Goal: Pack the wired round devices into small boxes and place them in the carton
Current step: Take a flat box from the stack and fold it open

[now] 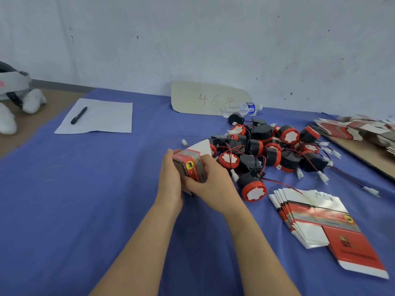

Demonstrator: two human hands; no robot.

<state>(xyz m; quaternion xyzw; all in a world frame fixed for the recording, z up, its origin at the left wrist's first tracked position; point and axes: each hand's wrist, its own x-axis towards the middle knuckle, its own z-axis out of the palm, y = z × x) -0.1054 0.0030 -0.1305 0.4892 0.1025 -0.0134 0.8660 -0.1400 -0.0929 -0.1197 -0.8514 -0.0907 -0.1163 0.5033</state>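
Note:
Both hands hold one small red and grey box [190, 165] over the blue cloth, its white top flap standing open at the far end. My left hand [171, 178] grips the box's left side. My right hand [210, 182] wraps its right side and near end. Whether a device is inside the box is hidden. A heap of several black and red round devices [269, 146] with red and black wires and white plugs lies just right of the box. One device [252, 188] lies nearest my right hand. No carton is in view.
A fanned stack of flat unfolded boxes [316, 218] lies at the right front. More flat boxes [359, 129] sit on a brown board at the far right. A water bottle [243, 108], a cardboard sign [209, 97], a paper sheet [100, 118] and a pen [79, 115] lie further back.

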